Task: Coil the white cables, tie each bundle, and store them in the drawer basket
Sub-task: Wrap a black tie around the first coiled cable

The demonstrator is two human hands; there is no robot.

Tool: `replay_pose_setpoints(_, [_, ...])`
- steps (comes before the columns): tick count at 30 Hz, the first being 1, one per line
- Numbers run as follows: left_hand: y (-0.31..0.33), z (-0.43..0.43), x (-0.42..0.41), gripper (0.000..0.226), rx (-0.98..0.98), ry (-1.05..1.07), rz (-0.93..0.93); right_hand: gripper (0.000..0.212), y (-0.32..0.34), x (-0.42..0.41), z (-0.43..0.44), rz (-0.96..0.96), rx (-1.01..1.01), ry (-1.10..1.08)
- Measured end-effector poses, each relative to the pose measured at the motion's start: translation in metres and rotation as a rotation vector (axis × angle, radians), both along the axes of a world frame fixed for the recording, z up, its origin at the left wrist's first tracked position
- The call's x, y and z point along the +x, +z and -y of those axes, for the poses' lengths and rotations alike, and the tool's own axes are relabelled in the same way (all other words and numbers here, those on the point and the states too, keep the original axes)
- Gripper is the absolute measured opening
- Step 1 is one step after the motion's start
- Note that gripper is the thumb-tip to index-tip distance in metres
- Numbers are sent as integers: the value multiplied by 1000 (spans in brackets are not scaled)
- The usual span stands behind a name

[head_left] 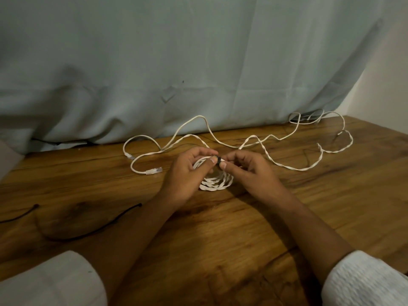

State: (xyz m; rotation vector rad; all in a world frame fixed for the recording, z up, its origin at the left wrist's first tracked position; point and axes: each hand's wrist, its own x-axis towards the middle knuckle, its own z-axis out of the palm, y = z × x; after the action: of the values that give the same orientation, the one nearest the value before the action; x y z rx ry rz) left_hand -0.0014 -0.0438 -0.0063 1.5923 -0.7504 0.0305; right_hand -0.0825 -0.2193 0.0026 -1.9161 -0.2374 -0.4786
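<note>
While the black tie [218, 161] sits atop the coiled bundle [217, 183], left hand [187, 171] grip is curled round the bundle and right hand [247, 171] grip pinches the tie. Best to cinch snug with loops stacked (they may spring). Behind the bundle, loose white cable [287, 166] lies uncoiled on the table [220, 239].
</note>
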Motion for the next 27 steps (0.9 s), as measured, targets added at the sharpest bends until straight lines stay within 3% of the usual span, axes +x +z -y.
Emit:
replay_pose_setpoints(9, [5,-2,-5,7,7,-7,14,11,-1,0,-1,26,-33,-31])
replay_pose_setpoints(19, [11,-3,-7,3,207,154,399,10,2,-3,0,-4,-41,-34])
replay_pose_setpoints(27, [21,-10,-2,4,316,195,533,13,3,-1,-1,-9,-145,-42])
